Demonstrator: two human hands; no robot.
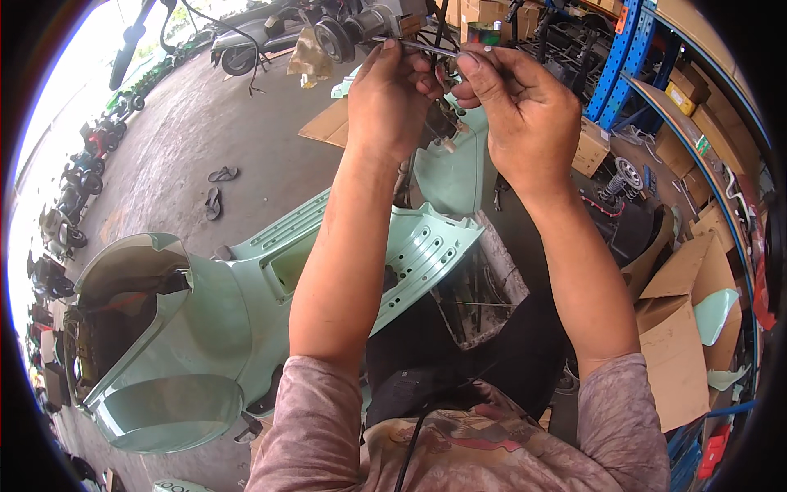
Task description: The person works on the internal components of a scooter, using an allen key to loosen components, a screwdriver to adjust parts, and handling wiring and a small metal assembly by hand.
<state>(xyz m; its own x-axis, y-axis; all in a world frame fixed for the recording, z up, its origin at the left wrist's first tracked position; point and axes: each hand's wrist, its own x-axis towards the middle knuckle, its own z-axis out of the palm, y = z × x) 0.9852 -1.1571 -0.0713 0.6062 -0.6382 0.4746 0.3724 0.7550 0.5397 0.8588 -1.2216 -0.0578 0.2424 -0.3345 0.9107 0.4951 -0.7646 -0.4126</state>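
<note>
Grey concrete floor (164,123) runs through a cluttered workshop, daylit from the far left. Nearest to you: your short patterned sleeves (316,402), a dark cable (408,453) hanging down your shirt front (492,451), and your bare forearms (340,271), both reaching up and away. Left of your lap, a mint-green scooter body shell (205,307); its slotted footboard (422,254) passes beneath your left forearm. On your right, an open cardboard box (672,357) with a pale green panel (716,316) at its opening.

At arm's reach, a thin metal rod (433,49) spans the gap between your hands. Right grip (529,107): thumb and fingers pinched on the rod's right end. Left grip (389,98): fingers curled, thumb raised by the rod's left end; whether it is clamped there, you cannot tell from this view. A second mint-green panel (455,176) shows between your forearms.

Just past the left grip, note a metal assembly (377,23) with a round pulley (332,41). Farther off: a pair of slippers (215,203) on the floor to your left, a blue shelf upright (611,90) to your right. Along the far left, a row of parked scooters (78,180).
</note>
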